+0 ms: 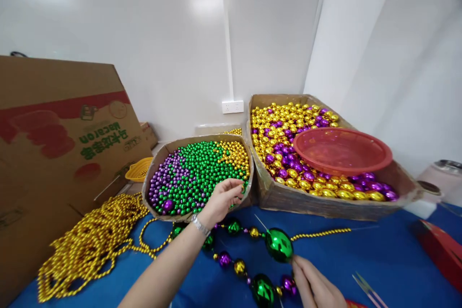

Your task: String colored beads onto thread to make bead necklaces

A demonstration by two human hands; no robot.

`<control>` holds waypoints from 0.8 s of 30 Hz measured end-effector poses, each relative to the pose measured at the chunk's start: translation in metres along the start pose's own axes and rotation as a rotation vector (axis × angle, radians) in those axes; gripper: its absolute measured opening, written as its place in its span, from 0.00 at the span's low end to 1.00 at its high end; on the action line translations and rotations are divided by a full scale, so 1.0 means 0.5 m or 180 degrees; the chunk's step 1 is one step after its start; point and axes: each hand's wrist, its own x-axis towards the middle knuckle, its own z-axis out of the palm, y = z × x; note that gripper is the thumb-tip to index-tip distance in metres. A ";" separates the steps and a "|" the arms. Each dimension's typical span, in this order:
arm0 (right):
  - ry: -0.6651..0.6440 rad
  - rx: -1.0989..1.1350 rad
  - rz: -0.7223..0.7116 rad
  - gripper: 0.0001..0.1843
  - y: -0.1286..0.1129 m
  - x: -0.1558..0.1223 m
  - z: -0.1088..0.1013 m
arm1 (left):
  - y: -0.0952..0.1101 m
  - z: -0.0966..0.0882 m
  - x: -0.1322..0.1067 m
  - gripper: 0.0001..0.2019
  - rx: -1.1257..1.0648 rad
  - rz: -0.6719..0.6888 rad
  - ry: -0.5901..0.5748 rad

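My left hand (226, 198), with a silver wristwatch (200, 225) at its wrist, reaches over the near right edge of a box of small green, purple and gold beads (202, 168). Its thumb and fingers are pinched around what looks like a small gold bead (242, 187). At the lower right, my right hand (314, 283) grips the lower end of a large shiny green bead (279, 244) on a string. From it a bead garland (239, 267) of green, purple and gold beads curves over the blue table (216, 288), partly hidden behind my left forearm.
A larger box (288, 202) of gold and purple beads bears a red plastic basin (342, 150). Gold bead strands (97, 240) lie heaped at left, before a big carton (61, 168) and yellow basket (139, 170). Tweezers (368, 289) and a red box (440, 250) lie right.
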 end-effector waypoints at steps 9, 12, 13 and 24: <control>0.0005 0.0054 -0.0018 0.13 -0.019 0.006 0.012 | -0.020 0.041 -0.113 0.12 -0.2248 -0.0651 -0.0292; -0.0015 -0.0008 -0.0028 0.13 -0.014 0.002 0.010 | -0.018 0.049 -0.117 0.11 -0.2195 -0.0624 -0.0315; -0.0024 -0.0033 -0.0022 0.13 -0.012 0.000 0.008 | -0.016 0.051 -0.118 0.10 -0.2157 -0.0617 -0.0319; -0.0027 -0.0214 0.0012 0.11 -0.010 -0.004 -0.008 | 0.008 0.069 -0.113 0.10 -0.1822 -0.0514 -0.0343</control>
